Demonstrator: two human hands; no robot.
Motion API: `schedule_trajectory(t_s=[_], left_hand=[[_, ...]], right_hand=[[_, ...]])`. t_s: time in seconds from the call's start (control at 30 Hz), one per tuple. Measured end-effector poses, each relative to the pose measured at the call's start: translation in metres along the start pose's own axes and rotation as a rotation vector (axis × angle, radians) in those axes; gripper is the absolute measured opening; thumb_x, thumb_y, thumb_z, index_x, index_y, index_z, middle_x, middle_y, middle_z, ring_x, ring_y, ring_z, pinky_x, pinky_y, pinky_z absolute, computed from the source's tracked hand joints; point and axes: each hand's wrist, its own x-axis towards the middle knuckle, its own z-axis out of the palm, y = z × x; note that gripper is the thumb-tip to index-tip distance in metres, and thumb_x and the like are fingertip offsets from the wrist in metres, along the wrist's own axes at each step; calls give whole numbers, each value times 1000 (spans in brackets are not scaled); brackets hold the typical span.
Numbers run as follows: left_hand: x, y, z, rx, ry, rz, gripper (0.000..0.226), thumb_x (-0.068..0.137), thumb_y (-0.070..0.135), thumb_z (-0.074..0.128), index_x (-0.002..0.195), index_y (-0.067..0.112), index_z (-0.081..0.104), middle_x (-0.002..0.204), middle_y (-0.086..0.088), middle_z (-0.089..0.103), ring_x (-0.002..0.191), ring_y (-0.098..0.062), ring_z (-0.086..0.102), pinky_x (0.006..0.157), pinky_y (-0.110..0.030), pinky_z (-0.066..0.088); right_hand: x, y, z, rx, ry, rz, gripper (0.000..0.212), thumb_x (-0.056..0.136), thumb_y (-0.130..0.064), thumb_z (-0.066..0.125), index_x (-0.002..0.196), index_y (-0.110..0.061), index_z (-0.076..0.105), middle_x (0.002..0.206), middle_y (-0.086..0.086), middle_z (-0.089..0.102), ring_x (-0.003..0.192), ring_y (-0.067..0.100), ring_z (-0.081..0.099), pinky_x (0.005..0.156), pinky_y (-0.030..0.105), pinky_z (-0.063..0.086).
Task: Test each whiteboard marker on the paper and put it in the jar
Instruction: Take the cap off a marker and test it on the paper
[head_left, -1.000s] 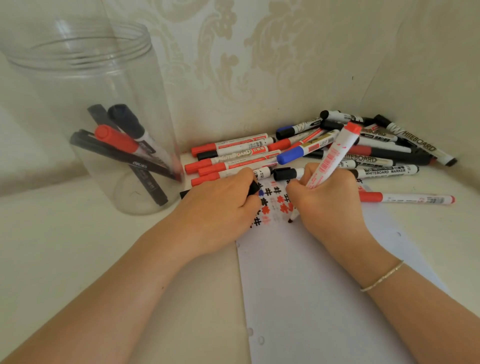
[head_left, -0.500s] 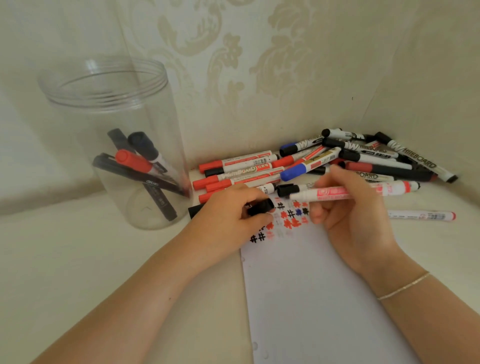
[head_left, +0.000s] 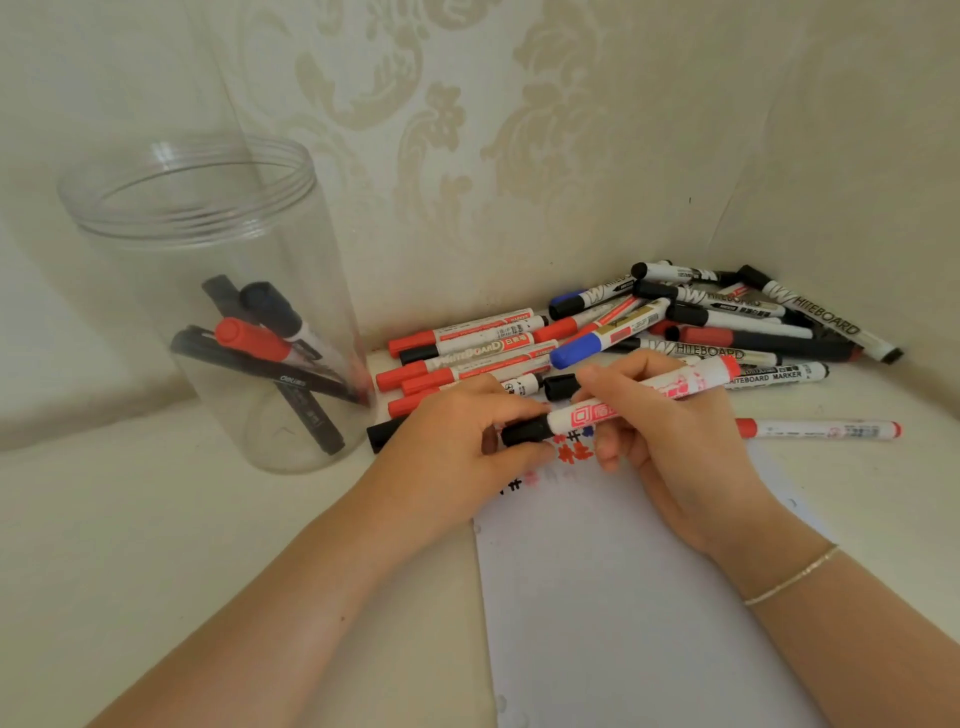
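My right hand (head_left: 670, 441) grips a white marker with red print (head_left: 660, 389), held nearly level above the paper (head_left: 623, 597). A black cap (head_left: 524, 431) sits on the marker's left end, and my left hand (head_left: 457, 452) pinches that cap between thumb and fingers. Red, black and blue hash marks (head_left: 571, 449) show on the paper's top edge, partly hidden by my hands. The clear plastic jar (head_left: 208, 218) stands open at the left with several black and red markers inside. A heap of markers (head_left: 675, 332) lies against the wall behind my hands.
A single red-capped marker (head_left: 821, 430) lies apart on the table to the right of the paper. Patterned walls meet in a corner behind the heap. The cream tabletop (head_left: 156, 519) stretches out in front of the jar.
My right hand lifted the marker from writing on the paper and turned it level. The black cap in my left hand has come onto the marker's tip.
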Motion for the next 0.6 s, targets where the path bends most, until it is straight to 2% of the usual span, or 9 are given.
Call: schedule_trajectory(t_s=[0.07, 0.13, 0.2, 0.33, 0.4, 0.47, 0.6], left_hand=[[1, -1, -1, -39, 24, 37, 23, 86, 27, 68, 109, 33, 69, 94, 9, 65, 86, -6, 58, 76, -24, 46], [0, 0, -4, -109, 40, 54, 21, 90, 27, 64, 109, 36, 64, 100, 15, 67, 96, -2, 60, 81, -17, 46], [-1, 6, -5, -198, 24, 47, 17, 90, 32, 59, 107, 38, 62, 100, 17, 67, 96, -1, 60, 79, -12, 45], [-1, 20, 2, -328, 30, -30, 25, 87, 46, 51, 95, 27, 66, 83, 1, 65, 79, -16, 59, 70, -28, 48], [1, 23, 4, -382, 87, -89, 28, 88, 44, 51, 86, 20, 64, 63, 2, 57, 59, -14, 52, 56, -26, 43], [2, 26, 2, -461, 133, -162, 35, 86, 46, 52, 78, 13, 60, 46, 10, 40, 42, -5, 35, 46, -19, 31], [-1, 39, -11, -645, 235, -202, 33, 79, 48, 53, 64, 18, 52, 42, 14, 28, 36, -3, 23, 41, -17, 22]], right_hand=[[1, -1, -2, 77, -58, 27, 21, 68, -22, 70, 67, -2, 63, 69, 21, 62, 41, 18, 53, 41, 26, 46], [4, -3, -5, 195, -94, 89, 37, 73, -33, 65, 76, 3, 66, 76, 21, 67, 52, 23, 61, 50, 30, 52], [7, -4, -7, 276, -88, 140, 47, 80, -37, 55, 82, 10, 62, 77, 22, 68, 59, 26, 64, 55, 31, 54], [9, -2, -4, 266, -52, 124, 31, 90, -21, 49, 69, -1, 60, 59, 15, 58, 46, 20, 55, 46, 26, 47], [7, -3, 0, 262, -70, 104, 34, 93, -15, 46, 64, -2, 58, 58, 15, 56, 45, 20, 53, 45, 26, 46], [6, -8, 5, 243, -113, 65, 30, 93, -13, 46, 70, 4, 55, 59, 17, 57, 47, 23, 54, 47, 28, 48], [2, -23, 20, 244, -180, -36, 26, 91, -13, 50, 82, 10, 53, 64, 22, 59, 50, 28, 57, 52, 31, 51]])
